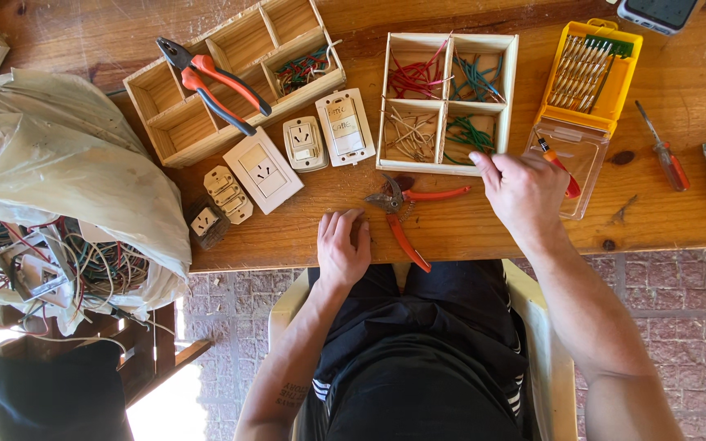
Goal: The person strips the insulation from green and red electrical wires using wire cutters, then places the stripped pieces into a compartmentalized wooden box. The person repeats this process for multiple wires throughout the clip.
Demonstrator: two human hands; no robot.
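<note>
The person sits at a wooden table [484, 237], seen from above. The left hand [343, 245] lies flat on the table near its front edge, fingers together and pointing away from the body, its grip holding nothing. Just to its right lie the wire strippers [402, 214] with orange handles, jaws toward the left hand, one handle running toward the table edge. The right hand [523, 189] rests at the near right corner of the square tray [448, 102], a pale wooden box split into four compartments that hold red, blue-green, bare pale and green wire pieces. Its fingers are curled loosely with the index finger touching the tray's rim; whether the grip pinches anything cannot be told. Just beside this hand is a clear plastic lid [569, 155] with an orange screwdriver [559, 166] lying on it, partly hidden by the fingers. Beyond the lid stands a yellow bit case [592, 73] full of metal bits. Left of the tray lie three white wall sockets [304, 143] and two smaller outlet parts [221, 202]. Behind them a long divided wooden box [234, 77] carries orange-handled pliers [210, 80] across its top. A small red screwdriver [663, 151] lies well apart at the right. At far left sits a plastic bag [59, 188] spilling tangled wires.
</note>
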